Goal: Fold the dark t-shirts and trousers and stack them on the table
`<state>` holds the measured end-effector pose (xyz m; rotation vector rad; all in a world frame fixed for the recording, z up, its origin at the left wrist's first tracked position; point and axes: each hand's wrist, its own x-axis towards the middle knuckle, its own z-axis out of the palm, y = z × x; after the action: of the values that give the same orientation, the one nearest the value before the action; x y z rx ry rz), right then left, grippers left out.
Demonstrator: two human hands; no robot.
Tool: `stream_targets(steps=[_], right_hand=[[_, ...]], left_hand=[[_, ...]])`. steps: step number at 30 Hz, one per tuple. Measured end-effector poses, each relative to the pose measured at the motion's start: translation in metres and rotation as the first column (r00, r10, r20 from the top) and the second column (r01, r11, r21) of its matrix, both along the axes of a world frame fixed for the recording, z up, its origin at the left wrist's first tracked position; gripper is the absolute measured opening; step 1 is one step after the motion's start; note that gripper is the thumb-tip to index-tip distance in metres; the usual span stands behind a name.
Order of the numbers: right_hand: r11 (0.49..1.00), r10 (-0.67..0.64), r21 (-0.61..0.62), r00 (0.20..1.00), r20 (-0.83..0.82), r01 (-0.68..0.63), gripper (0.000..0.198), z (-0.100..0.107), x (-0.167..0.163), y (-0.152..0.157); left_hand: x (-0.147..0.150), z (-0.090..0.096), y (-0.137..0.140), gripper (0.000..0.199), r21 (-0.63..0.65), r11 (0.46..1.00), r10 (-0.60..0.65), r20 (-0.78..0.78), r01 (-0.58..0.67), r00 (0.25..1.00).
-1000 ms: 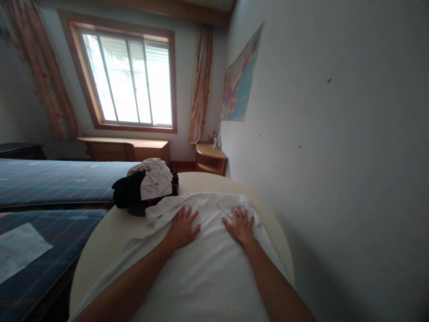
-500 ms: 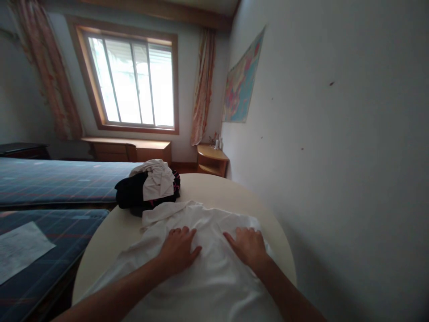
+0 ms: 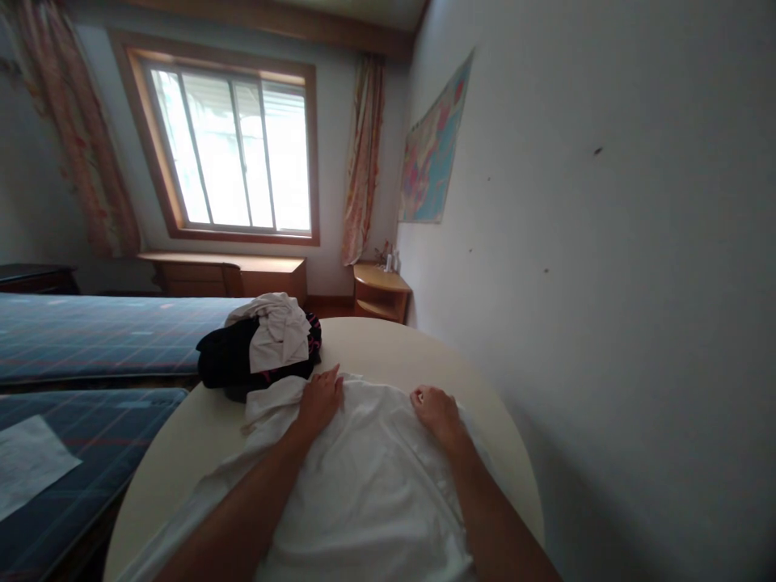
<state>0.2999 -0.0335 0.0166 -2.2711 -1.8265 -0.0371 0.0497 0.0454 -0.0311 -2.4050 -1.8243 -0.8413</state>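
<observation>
A white garment (image 3: 369, 469), probably a shirt, lies spread and wrinkled over the round table (image 3: 388, 343). My left hand (image 3: 321, 400) rests on its far left part with the fingers stretched forward. At the far right edge of the garment is my right hand (image 3: 437, 412), its fingers curled in and closed on the cloth. Beyond my left hand sits a heap of dark clothes (image 3: 227, 356) with a crumpled off-white cloth (image 3: 279, 331) on top.
To the left are two plaid mattresses (image 3: 121, 331), with a paper sheet (image 3: 33, 461) on the nearer one. A white wall (image 3: 606, 323) runs along the right. A desk (image 3: 272, 271) and a corner shelf (image 3: 381, 279) stand at the back below the window (image 3: 230, 153).
Both hands have moved forward to the far edge of the garment. My right hand's fingers, spread before, are now curled. The view has shifted slightly.
</observation>
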Motion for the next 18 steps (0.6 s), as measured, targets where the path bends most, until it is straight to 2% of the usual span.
stream_targets(steps=[5, 8, 10, 13, 16, 18], right_hand=[[0.985, 0.164, -0.035, 0.982, -0.094, -0.168, 0.038, 0.006, 0.002, -0.013], [0.941, 0.309, -0.104, 0.943, -0.121, -0.322, 0.044, 0.008, -0.001, -0.018], [0.902, 0.403, -0.117, 0.907, -0.122, -0.416, 0.041, 0.009, -0.004, -0.020], [0.891, 0.449, -0.011, 0.886, -0.114, -0.453, 0.026, 0.012, -0.007, -0.019], [0.906, 0.394, 0.193, 0.917, -0.054, -0.378, 0.017, 0.015, -0.008, -0.017], [0.902, 0.362, 0.266, 0.931, -0.038, -0.340, 0.015, 0.016, -0.007, -0.017]], left_hand=[[-0.004, 0.000, 0.001, 0.042, 0.012, 1.000, 0.003, 0.060, -0.004, 0.998], [-0.003, 0.004, -0.002, 0.031, 0.024, 1.000, -0.010, 0.112, 0.007, 0.994], [-0.003, 0.009, -0.004, 0.027, 0.044, 0.999, -0.006, 0.162, -0.001, 0.987], [-0.004, 0.016, -0.005, 0.033, 0.102, 0.993, 0.030, 0.270, -0.059, 0.962], [-0.007, 0.020, -0.003, 0.033, 0.179, 0.976, 0.041, 0.412, -0.125, 0.910], [-0.008, 0.020, -0.002, 0.033, 0.203, 0.969, 0.035, 0.453, -0.142, 0.891]])
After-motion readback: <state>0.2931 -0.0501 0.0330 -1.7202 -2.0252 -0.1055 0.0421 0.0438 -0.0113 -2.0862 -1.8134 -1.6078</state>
